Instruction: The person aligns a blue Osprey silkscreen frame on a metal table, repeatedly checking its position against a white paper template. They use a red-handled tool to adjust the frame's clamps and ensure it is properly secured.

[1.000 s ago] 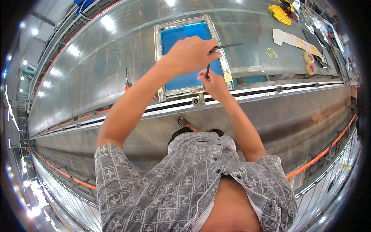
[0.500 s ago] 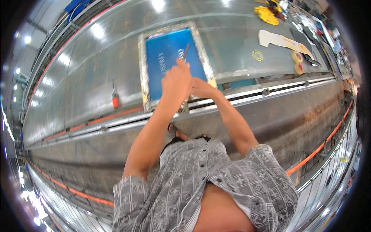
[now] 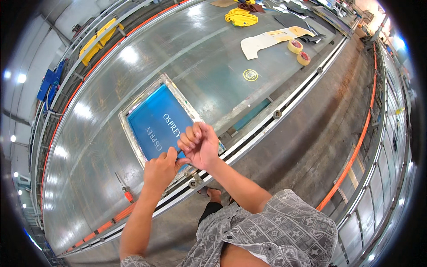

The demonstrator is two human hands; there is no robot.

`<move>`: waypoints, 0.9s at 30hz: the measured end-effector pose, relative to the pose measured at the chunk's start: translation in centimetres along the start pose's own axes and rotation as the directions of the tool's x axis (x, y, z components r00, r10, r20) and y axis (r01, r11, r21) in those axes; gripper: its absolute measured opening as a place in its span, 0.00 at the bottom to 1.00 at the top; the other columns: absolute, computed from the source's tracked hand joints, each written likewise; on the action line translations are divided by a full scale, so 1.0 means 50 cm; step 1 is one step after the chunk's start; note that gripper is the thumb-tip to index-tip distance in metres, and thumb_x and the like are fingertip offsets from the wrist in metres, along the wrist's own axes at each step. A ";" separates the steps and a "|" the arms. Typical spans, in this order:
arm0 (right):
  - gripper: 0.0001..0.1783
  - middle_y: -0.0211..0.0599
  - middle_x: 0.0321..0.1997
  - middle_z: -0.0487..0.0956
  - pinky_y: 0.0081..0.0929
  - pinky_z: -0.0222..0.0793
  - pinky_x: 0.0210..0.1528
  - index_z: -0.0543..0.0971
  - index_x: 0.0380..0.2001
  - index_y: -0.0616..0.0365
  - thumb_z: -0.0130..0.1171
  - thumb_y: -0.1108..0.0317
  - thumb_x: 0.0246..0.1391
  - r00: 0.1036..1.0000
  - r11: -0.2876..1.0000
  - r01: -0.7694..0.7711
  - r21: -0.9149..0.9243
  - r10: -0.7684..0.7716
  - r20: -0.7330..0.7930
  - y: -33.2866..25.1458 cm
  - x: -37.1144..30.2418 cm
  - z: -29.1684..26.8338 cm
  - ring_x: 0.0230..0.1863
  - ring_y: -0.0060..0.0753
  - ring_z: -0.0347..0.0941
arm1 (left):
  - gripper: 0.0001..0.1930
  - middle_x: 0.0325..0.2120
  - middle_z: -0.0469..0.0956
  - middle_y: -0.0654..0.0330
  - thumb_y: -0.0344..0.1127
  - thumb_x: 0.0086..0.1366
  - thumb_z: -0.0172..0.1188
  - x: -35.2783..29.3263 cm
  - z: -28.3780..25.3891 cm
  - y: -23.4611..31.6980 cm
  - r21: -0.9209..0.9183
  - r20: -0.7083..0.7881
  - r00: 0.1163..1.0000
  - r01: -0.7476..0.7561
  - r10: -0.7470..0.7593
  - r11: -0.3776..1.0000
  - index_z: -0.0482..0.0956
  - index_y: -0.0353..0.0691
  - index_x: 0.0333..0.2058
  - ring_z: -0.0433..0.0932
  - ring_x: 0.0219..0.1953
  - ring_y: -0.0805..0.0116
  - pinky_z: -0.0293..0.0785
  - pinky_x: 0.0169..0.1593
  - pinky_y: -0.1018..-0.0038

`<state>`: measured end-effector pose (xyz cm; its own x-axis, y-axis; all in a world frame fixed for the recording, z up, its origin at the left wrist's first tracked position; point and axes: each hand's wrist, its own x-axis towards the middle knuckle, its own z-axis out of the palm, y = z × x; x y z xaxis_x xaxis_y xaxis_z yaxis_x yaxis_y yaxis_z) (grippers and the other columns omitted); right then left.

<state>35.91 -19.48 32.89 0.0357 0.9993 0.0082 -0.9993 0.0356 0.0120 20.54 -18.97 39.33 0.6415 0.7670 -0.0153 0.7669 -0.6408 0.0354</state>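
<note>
A screen-printing frame [image 3: 158, 99] with a blue mesh and two lines of white lettering lies on the long grey table, its near corner at the table's front rail. Above that corner my two hands meet. My left hand [image 3: 162, 171] is closed, its thumb side toward the right hand, around something slim and dark that mostly stays hidden. My right hand [image 3: 202, 147] is turned palm up, with fingers loosely bent and nothing visible in its palm. Its thumb side touches or nearly touches the left hand's fingertips.
A red-handled tool [image 3: 128, 196] lies left of the frame. To the right are a yellow round print [image 3: 250, 75], tape rolls [image 3: 304, 58], a cream cut-out panel [image 3: 262, 43] and yellow cloth [image 3: 241, 18]. A metal rail with bolts [image 3: 277, 114] edges the table.
My view has turned, so the frame appears lower left. My right hand has come up from beside the left wrist and rolled palm up. The thin rod above my left hand no longer shows.
</note>
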 end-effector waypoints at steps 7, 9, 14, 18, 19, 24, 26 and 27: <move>0.12 0.37 0.28 0.70 0.40 0.65 0.51 0.70 0.42 0.55 0.48 0.59 0.63 0.941 0.945 0.299 -0.136 -0.268 0.208 0.034 -0.057 -0.034 0.35 0.40 0.69 | 0.20 0.16 0.75 0.54 0.53 0.67 0.61 0.029 0.055 -0.092 0.020 -0.088 0.947 -0.308 0.309 0.951 0.69 0.43 0.29 0.76 0.18 0.48 0.69 0.19 0.57; 0.28 0.48 0.43 0.79 0.45 0.64 0.64 0.64 0.63 0.58 0.55 0.63 0.62 0.961 0.817 0.272 -0.509 -0.202 0.189 0.007 -0.083 -0.060 0.50 0.49 0.75 | 0.18 0.19 0.78 0.48 0.53 0.69 0.58 0.029 0.015 -0.051 -0.139 -0.090 0.973 -0.224 0.213 0.965 0.74 0.43 0.33 0.79 0.24 0.43 0.72 0.26 0.51; 0.12 0.46 0.38 0.83 0.39 0.74 0.45 0.79 0.45 0.58 0.60 0.64 0.62 0.912 -0.380 0.129 -0.916 0.408 -0.041 0.015 -0.125 -0.226 0.43 0.51 0.81 | 0.15 0.21 0.79 0.47 0.47 0.71 0.56 -0.059 -0.071 0.033 -0.419 -0.082 0.992 0.052 -0.095 0.906 0.77 0.39 0.38 0.79 0.27 0.42 0.72 0.31 0.54; 0.05 0.48 0.31 0.80 0.41 0.69 0.37 0.76 0.39 0.61 0.56 0.71 0.63 0.858 -0.356 0.272 -0.894 0.510 0.058 0.056 -0.079 -0.271 0.34 0.50 0.78 | 0.15 0.23 0.80 0.50 0.47 0.73 0.53 -0.064 -0.038 0.025 -0.404 -0.083 0.955 0.228 -0.283 0.886 0.76 0.40 0.40 0.81 0.28 0.43 0.75 0.34 0.50; 0.04 0.48 0.30 0.80 0.41 0.69 0.36 0.76 0.39 0.61 0.55 0.72 0.64 0.844 -0.345 0.319 -0.883 0.527 0.099 0.055 -0.071 -0.292 0.33 0.50 0.77 | 0.14 0.24 0.80 0.49 0.46 0.74 0.52 -0.066 -0.021 0.025 -0.424 -0.078 0.942 0.265 -0.327 0.866 0.75 0.39 0.40 0.81 0.28 0.42 0.75 0.34 0.50; 0.04 0.48 0.30 0.79 0.43 0.68 0.37 0.76 0.38 0.60 0.53 0.72 0.64 0.816 -0.415 0.305 -0.857 0.578 0.011 0.054 -0.032 -0.342 0.33 0.54 0.75 | 0.13 0.26 0.80 0.42 0.40 0.73 0.51 -0.068 0.051 0.012 -0.428 -0.127 0.870 0.385 -0.476 0.818 0.70 0.35 0.43 0.81 0.31 0.38 0.76 0.35 0.47; 0.05 0.49 0.30 0.78 0.46 0.69 0.39 0.77 0.39 0.59 0.53 0.72 0.64 0.772 -0.478 0.381 -0.791 0.635 -0.012 0.063 -0.028 -0.331 0.34 0.56 0.76 | 0.11 0.23 0.79 0.41 0.35 0.72 0.52 -0.080 0.078 0.007 -0.467 -0.206 0.839 0.367 -0.503 0.804 0.69 0.32 0.45 0.80 0.31 0.36 0.73 0.37 0.45; 0.09 0.53 0.35 0.80 0.49 0.70 0.43 0.78 0.43 0.58 0.53 0.69 0.63 0.706 -0.485 0.577 -0.657 0.701 0.102 0.062 -0.022 -0.324 0.38 0.61 0.76 | 0.14 0.26 0.81 0.41 0.31 0.70 0.53 -0.081 0.107 -0.010 -0.467 -0.276 0.815 0.350 -0.510 0.812 0.69 0.27 0.48 0.81 0.31 0.37 0.76 0.36 0.47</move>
<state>32.59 -20.32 16.70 -0.6744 0.7292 0.1159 0.4977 0.5649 -0.6581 17.65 -21.94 34.02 0.1271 0.9611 0.2451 0.8391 -0.2360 0.4901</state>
